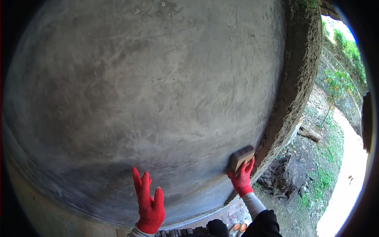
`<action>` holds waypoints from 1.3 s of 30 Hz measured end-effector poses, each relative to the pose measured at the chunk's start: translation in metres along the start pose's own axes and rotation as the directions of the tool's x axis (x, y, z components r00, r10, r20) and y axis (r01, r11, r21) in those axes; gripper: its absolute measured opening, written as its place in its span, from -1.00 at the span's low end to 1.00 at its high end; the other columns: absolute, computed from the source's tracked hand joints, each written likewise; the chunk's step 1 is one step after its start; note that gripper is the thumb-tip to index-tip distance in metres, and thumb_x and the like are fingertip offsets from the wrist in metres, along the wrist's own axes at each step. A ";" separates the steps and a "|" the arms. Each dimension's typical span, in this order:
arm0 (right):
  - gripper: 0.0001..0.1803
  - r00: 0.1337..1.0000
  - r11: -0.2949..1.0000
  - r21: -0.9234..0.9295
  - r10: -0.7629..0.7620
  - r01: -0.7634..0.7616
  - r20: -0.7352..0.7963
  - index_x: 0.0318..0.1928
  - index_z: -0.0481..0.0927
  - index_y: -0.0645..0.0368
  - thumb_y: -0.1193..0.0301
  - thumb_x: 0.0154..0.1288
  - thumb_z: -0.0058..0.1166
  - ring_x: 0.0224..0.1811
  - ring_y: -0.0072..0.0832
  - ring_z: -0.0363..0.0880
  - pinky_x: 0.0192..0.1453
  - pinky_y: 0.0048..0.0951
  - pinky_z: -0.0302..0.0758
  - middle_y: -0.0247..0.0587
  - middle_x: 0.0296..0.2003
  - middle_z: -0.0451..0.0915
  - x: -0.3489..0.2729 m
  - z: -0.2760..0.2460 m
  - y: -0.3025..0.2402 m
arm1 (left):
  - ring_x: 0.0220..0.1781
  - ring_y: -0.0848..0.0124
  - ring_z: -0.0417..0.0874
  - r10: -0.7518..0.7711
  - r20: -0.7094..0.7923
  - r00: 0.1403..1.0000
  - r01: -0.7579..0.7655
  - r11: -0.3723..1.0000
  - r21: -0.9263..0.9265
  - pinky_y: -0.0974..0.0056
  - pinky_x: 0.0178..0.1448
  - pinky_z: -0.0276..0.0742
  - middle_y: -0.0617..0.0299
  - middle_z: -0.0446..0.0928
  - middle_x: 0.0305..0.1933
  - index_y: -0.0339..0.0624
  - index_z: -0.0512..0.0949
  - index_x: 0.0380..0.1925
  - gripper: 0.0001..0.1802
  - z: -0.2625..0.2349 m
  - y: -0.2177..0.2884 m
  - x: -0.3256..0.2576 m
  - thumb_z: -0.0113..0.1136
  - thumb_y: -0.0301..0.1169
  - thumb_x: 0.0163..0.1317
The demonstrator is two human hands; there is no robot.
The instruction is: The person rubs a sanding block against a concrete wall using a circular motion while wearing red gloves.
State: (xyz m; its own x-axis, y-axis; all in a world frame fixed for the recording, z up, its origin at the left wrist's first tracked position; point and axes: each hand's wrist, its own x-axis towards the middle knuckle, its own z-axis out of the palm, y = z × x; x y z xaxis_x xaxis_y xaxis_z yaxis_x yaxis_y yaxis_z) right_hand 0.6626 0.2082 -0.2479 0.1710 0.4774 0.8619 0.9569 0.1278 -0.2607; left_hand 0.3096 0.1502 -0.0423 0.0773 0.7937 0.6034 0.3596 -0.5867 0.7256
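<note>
A grey plastered wall (177, 91) fills most of the view, its surface mottled with scuffs and small pits. My right hand (241, 179), in a red glove, grips a brown rectangular block (241, 158) that looks like a sanding block. The block's dark face lies against the wall at the lower right, close to the rough edge. At the lower left, my left hand (150, 205) wears a red glove too; its fingers are raised and apart with nothing in them. Whether its fingertips touch the wall, I cannot tell.
A rough, pitted concrete edge (294, 106) borders the wall on the right. Beyond it lie sloping ground with grass (321, 181), a dark stump (286, 175), a log (310, 133) and a small tree (337, 85). Shoes (237, 228) show at the bottom.
</note>
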 end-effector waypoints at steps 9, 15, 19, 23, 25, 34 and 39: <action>0.04 0.961 0.991 0.060 0.129 -0.118 -0.243 0.42 -0.07 0.16 0.32 0.02 0.29 0.40 0.29 -0.12 0.38 0.05 0.07 0.40 0.37 -0.20 0.140 -0.042 -0.027 | 0.51 0.05 -0.06 -0.004 -0.006 1.000 0.004 0.999 0.031 0.04 0.37 0.18 -0.13 -0.27 0.51 -0.24 0.12 0.34 -0.37 0.003 -0.002 0.001 -0.05 -0.60 0.24; 0.37 0.995 0.995 0.060 0.075 -0.079 0.064 0.44 -0.33 0.00 0.34 -0.28 0.44 0.33 0.51 -0.13 0.27 0.28 0.14 0.61 0.30 -0.25 -0.056 0.014 -0.006 | 0.52 0.05 -0.08 -0.015 0.007 1.000 0.015 1.000 0.006 0.03 0.37 0.18 -0.12 -0.27 0.51 -0.23 0.13 0.34 -0.37 0.001 0.003 0.002 -0.04 -0.59 0.24; 0.19 0.988 0.986 0.078 0.148 -0.144 -0.038 0.43 -0.27 0.13 0.28 -0.07 0.33 0.36 0.43 -0.13 0.35 0.14 0.10 0.53 0.33 -0.27 0.054 -0.019 -0.015 | 0.52 0.05 -0.10 -0.025 -0.008 1.000 0.025 1.000 -0.007 0.03 0.38 0.17 -0.11 -0.27 0.51 -0.24 0.13 0.34 -0.38 0.000 -0.001 0.000 -0.04 -0.58 0.25; 0.03 0.975 0.986 0.114 0.141 -0.123 -0.171 0.42 -0.10 0.18 0.32 0.03 0.27 0.40 0.31 -0.14 0.38 0.05 0.07 0.43 0.36 -0.24 0.147 -0.056 -0.035 | 0.52 0.05 -0.10 -0.014 -0.010 1.000 0.014 1.000 0.008 0.03 0.39 0.16 -0.10 -0.27 0.52 -0.23 0.13 0.34 -0.38 0.002 -0.004 0.001 -0.04 -0.58 0.25; 0.02 0.961 0.982 0.098 0.176 -0.158 -0.215 0.42 -0.10 0.17 0.32 0.05 0.27 0.41 0.30 -0.14 0.39 0.05 0.06 0.40 0.37 -0.23 0.144 -0.050 -0.036 | 0.53 0.05 -0.11 -0.016 -0.011 1.000 0.016 1.000 0.002 0.03 0.39 0.15 -0.10 -0.27 0.52 -0.22 0.13 0.34 -0.38 0.002 -0.004 0.000 -0.04 -0.58 0.25; 0.32 1.000 0.994 0.108 0.018 -0.015 -0.025 0.45 -0.34 -0.07 0.33 -0.19 0.38 0.36 0.46 -0.15 0.32 0.23 0.10 0.55 0.33 -0.29 0.021 -0.006 -0.016 | 0.52 0.07 -0.07 -0.040 0.005 0.999 0.040 0.998 -0.037 0.05 0.38 0.17 -0.09 -0.25 0.52 -0.22 0.15 0.33 -0.39 -0.004 0.002 -0.003 -0.02 -0.58 0.25; 0.02 0.950 0.979 0.135 0.182 -0.151 -0.253 0.43 -0.05 0.12 0.40 -0.01 0.25 0.43 0.17 -0.11 0.40 -0.04 0.05 0.29 0.40 -0.21 0.172 -0.062 -0.041 | 0.41 0.13 0.16 0.020 -0.023 1.000 -0.020 1.000 0.012 0.07 0.37 0.18 0.01 -0.25 0.53 -0.16 0.10 0.36 -0.37 0.003 -0.006 0.002 -0.09 -0.59 0.27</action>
State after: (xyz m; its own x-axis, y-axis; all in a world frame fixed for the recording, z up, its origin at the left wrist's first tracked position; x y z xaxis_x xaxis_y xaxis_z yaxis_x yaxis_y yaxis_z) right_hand 0.6676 0.2307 -0.0621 0.3959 0.2569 0.8816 0.8793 0.1706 -0.4446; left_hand 0.3102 0.1558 -0.0461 0.0634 0.7778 0.6253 0.3689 -0.6005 0.7094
